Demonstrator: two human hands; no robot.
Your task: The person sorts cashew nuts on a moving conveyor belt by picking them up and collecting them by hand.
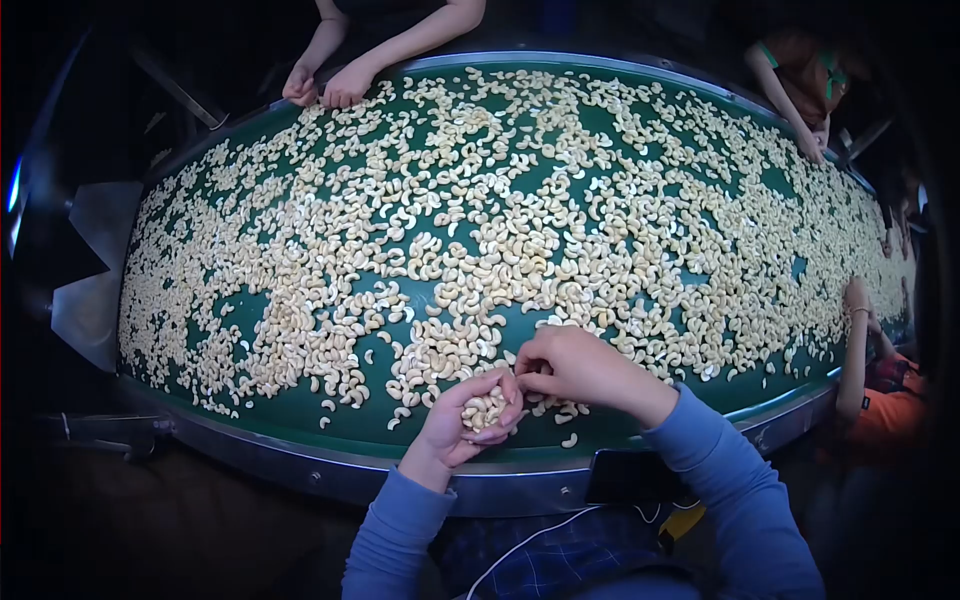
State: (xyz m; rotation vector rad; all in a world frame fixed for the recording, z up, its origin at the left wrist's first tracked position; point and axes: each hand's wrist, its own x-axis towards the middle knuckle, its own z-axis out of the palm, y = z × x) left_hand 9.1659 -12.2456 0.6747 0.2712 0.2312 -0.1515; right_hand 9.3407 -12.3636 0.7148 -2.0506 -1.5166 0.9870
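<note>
Pale cashew nuts (pixel 520 240) lie scattered and heaped over a wide green belt (pixel 360 425). My left hand (pixel 452 425) is cupped palm up over the near edge, its fingers curled round a small handful of cashews (pixel 484 408). Just to the right, my right hand (pixel 585 365) hovers low over the nuts, back of the hand up. Its thumb and index finger are bent together close to the left fingertips. Whatever lies between those fingers is hidden. Loose cashews surround both hands.
A metal rim (pixel 270 450) borders the belt. A black flat device (pixel 640 477) and a white cable (pixel 530 540) are at the near edge. Across the belt are a person's hands (pixel 345 85); other people's arms (pixel 790 105) reach in at right. Metal plates (pixel 88 315) stand left.
</note>
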